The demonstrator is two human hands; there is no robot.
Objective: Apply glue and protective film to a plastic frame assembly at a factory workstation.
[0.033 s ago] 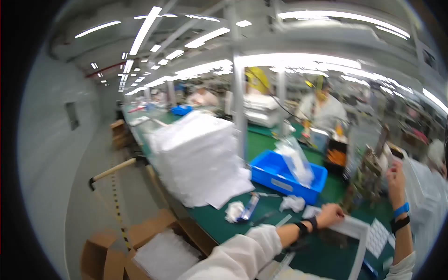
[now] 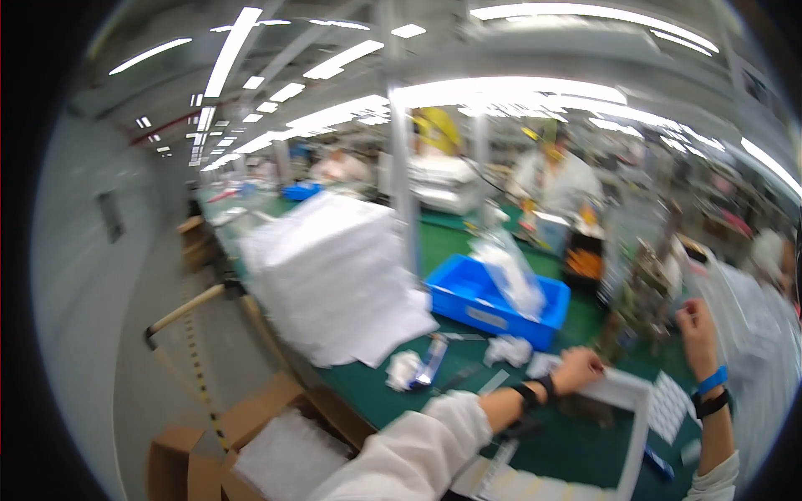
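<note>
White tray under left hand; blue bin, foam stack beyond.

No delta between the two frames: left hand sits at the same far corner of the white tray, and right hand is raised at the same height, just right of that corner. Nothing around the hands has shifted either; the crumpled white wad just left of the left hand and the blue bin beyond it are in identical spots. Motion blur hides any finger change.
</note>
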